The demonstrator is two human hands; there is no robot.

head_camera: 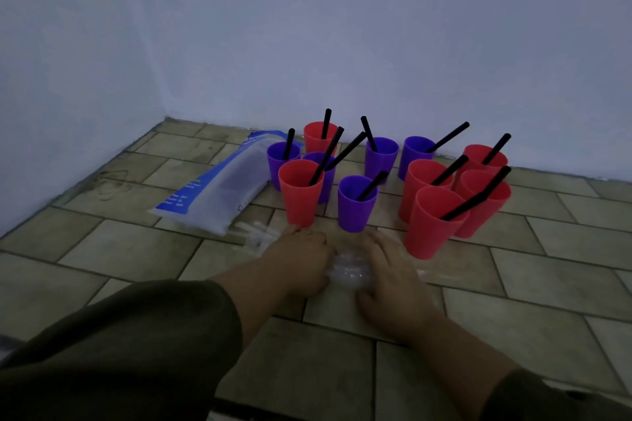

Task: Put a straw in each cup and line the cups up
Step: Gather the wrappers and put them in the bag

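Several red and purple cups stand in a loose cluster on the tiled floor [136, 249], each with a black straw leaning in it. Nearest me are a red cup [300, 196], a purple cup [356, 205] and another red cup [431, 224]. Just in front of them lies a crumpled bundle of clear plastic [349, 271]. My left hand [297, 258] grips that bundle from the left with its fingers curled. On the bundle's right side my right hand [388, 275] lies palm down with fingers spread, resting on the plastic.
A flat white-and-blue plastic bag [219, 190] lies left of the cups, with loose clear wrappers [253, 232] at its near end. A pale wall [342, 44] runs close behind the cups and meets another wall at the left corner.
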